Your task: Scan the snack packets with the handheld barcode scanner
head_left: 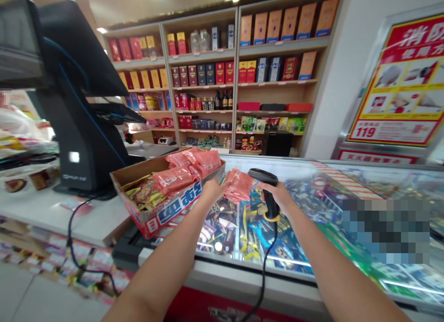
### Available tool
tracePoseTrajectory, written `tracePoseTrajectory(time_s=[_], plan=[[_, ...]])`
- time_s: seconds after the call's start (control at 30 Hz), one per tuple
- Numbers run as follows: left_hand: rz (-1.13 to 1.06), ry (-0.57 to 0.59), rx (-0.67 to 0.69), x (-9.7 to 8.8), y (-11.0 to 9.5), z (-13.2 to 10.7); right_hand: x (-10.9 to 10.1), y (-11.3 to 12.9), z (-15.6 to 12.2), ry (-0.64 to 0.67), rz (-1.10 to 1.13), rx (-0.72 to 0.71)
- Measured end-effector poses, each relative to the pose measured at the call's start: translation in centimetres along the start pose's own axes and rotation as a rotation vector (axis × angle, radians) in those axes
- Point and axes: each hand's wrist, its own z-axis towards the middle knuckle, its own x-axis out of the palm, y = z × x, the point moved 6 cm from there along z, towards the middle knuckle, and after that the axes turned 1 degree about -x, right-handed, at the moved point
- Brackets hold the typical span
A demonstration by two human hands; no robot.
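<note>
The fingers of the left hand (213, 190) were closed on the left edge of some pink packets (238, 185); the fingertips were mostly hidden, and the number of packets could not be told. The fingers of the right hand (279, 196) were wrapped around the grip of a black scanner (271, 204), just right of the packets, with its head at about their height. The 2 hands held packets and scanner over a glass-topped case (222, 269).

The step in hand looked like reading a code off the packets, though neither a code nor a scanner beam could be made out. A next move seemed to call for a flat, steady packet face and the scanner's head turned squarely to it.

Just beside the left hand stood an open carton (173, 213), holding more pink packets and some yellowish ones; its raised right wall was the nearest edge to avoid. The scanner's cable (262, 285) dropped between the 2 forearms and over the case's front rim, where it could snag. Room for moving lay mainly to the right, along the glass, up to a blurred patch that could not be read. Leftward, beyond the carton, a terminal stand (86, 128) rose from a white counter (97, 220).
</note>
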Motion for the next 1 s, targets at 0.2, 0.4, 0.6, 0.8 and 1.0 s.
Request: tracePoseTrajectory(time_s=[0.2,0.4,0.6,0.8,1.0], plan=[[-0.168,0.288,-0.199,1.4,0.6,-1.2,0.0,0.0,-0.2,-0.013,-0.003,0.001],[-0.104,0.398,-0.151,2.0,-1.2,-2.9,0.3,-0.9,0.0,-0.033,0.032,-0.014],[-0.347,0.269,-0.196,1.5,-1.7,-2.6,1.9,-3.2,0.3,0.092,0.108,0.092],[-0.434,0.318,-0.195,1.9,-1.2,-2.3,3.8,-3.4,-0.3,0.215,0.214,0.107],[-0.381,-0.002,-0.038,-0.1,-0.8,-0.6,2.8,-1.3,-0.9,0.218,0.212,0.107]])
